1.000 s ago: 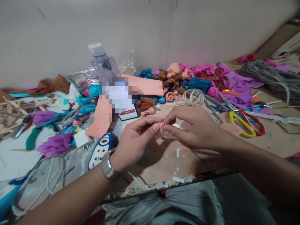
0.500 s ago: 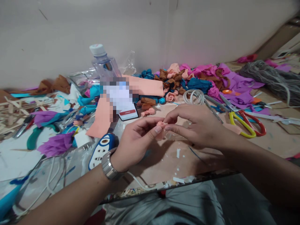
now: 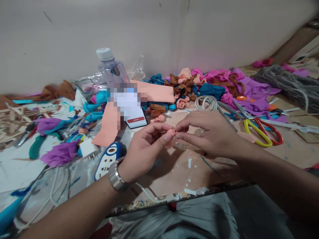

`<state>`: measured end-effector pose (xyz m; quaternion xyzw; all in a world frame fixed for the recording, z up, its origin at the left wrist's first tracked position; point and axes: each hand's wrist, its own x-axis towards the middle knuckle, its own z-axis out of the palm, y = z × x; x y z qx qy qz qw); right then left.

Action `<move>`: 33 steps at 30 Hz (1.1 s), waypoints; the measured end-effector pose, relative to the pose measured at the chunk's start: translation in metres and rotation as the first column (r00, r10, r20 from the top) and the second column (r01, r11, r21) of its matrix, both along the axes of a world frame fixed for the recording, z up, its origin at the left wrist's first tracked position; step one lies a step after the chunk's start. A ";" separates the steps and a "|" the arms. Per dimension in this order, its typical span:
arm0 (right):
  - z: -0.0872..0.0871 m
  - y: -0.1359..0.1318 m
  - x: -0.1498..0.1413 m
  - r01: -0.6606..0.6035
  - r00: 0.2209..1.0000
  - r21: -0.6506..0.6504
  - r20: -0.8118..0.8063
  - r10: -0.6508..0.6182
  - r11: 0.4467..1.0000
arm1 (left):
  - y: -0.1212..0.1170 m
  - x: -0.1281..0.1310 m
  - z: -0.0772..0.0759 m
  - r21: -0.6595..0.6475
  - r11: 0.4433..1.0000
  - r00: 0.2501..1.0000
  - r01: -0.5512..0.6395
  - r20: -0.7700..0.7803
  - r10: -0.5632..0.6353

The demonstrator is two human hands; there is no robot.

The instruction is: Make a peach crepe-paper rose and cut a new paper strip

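Observation:
My left hand (image 3: 143, 151) and my right hand (image 3: 208, 132) meet above the middle of the table, both pinching a small rolled pink paper rosebud (image 3: 171, 132) between fingertips. The left thumb and forefinger close on it from the left, the right fingertips from the right. A metal watch (image 3: 116, 176) sits on my left wrist. Most of the rosebud is hidden by the fingers.
Behind the hands lie a phone (image 3: 136, 121), a water bottle (image 3: 111, 66), a pink paper sheet (image 3: 154, 91), piles of crepe paper roses (image 3: 184, 84), a wire coil (image 3: 205, 103) and scissors (image 3: 261, 131). A power strip (image 3: 108, 159) and purple paper flowers (image 3: 59, 154) lie left.
The hands stay almost in place; the fingertips have shifted slightly round the pink rosebud, turning it a little.

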<state>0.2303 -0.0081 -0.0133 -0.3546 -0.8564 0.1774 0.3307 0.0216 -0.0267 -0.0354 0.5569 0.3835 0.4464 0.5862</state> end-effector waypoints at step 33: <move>0.003 -0.004 -0.006 -0.002 1.000 -0.024 -0.021 0.001 1.000 | -0.002 -0.003 -0.007 0.279 0.960 0.975 -0.015 -0.207 0.076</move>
